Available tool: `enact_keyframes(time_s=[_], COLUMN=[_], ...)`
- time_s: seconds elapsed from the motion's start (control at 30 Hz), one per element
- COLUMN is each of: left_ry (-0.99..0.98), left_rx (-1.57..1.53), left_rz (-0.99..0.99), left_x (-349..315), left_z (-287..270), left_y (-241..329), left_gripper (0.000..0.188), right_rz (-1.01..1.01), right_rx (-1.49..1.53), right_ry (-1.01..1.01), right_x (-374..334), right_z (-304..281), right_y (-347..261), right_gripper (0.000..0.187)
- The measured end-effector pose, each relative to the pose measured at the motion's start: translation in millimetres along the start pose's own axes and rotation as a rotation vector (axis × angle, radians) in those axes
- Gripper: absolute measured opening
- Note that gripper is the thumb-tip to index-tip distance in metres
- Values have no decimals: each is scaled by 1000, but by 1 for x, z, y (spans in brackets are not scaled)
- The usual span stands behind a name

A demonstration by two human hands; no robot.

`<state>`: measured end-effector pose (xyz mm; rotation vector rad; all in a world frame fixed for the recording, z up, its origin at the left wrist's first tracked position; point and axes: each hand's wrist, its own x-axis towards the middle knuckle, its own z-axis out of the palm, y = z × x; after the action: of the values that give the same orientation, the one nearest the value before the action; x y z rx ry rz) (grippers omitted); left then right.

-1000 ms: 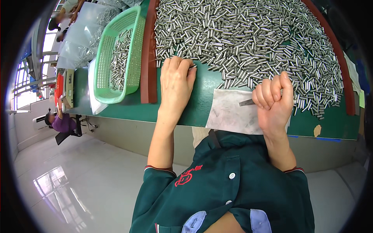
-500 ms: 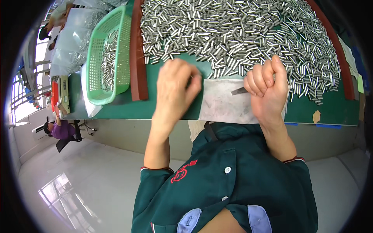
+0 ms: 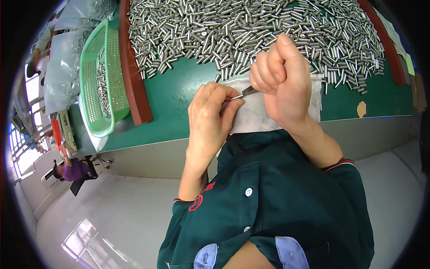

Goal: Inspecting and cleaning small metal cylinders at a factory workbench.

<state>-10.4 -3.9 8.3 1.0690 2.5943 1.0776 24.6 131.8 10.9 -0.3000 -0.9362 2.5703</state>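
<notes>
My left hand (image 3: 209, 117) is closed in a pinch on a small metal pin (image 3: 236, 97), held over the left edge of a white cloth (image 3: 251, 117). My right hand (image 3: 286, 83) is curled in a fist, thumb up, around a narrow flat metal tool (image 3: 249, 91); the fist hides the tool's rear part. The tool's front end meets the pin or lies very close to it; I cannot tell which. Beyond both hands a wide heap of short, shiny steel pins (image 3: 215, 33) covers the far part of the green tabletop (image 3: 168, 92).
Brown-red rails (image 3: 134, 92) border the heap left and right. To the left stand a green perforated basket (image 3: 118, 94) with pins in it, clear plastic bags (image 3: 62, 67) and a red-and-beige device (image 3: 62, 130). A tan scrap (image 3: 361, 109) lies at right. Another person (image 3: 74, 169) sits far left.
My left hand has moved right and a little down, bringing the pin to the tool. My right hand has moved left and up. The whole view has shifted and tilted.
</notes>
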Motion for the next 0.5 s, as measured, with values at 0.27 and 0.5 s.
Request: enact_keyframes(time_s=[0.27, 0.5], left_ry=[-26, -23], left_rx=[-65, -56], left_rz=[-46, -40], left_x=[2, 2], left_z=[-2, 0], left_y=[-3, -5], left_gripper=[16, 16], right_rz=[5, 16], right_rx=[-13, 3], right_ry=[-13, -19], right_x=[1, 1], right_z=[-2, -4], right_y=[1, 0], right_gripper=[43, 42])
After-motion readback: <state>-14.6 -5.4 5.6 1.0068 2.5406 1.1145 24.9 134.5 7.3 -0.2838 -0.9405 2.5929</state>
